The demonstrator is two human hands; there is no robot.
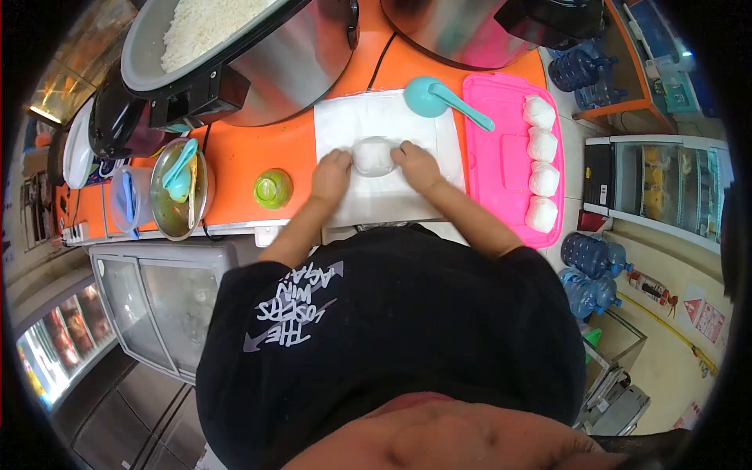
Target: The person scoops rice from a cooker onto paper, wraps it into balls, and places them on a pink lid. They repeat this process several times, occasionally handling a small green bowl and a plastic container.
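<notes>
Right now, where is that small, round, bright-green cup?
In the head view, the small green cup sits left of centre on the orange counter, between the round metal bowl and the person's left hand.

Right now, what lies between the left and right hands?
The head view shows a white, rounded bundle between left hand and right hand, over a white sheet.

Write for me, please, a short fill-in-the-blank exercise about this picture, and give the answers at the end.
1. The left hand and right hand flank a bundle lying on a ____ sheet.
2. The spoon at the sheet's edge reaches with its handle over the ____ tray.
3. That tray holds ____ balls in a row.
4. The open cooker contains ____.

Missing words: white; pink; four; rice.
</notes>
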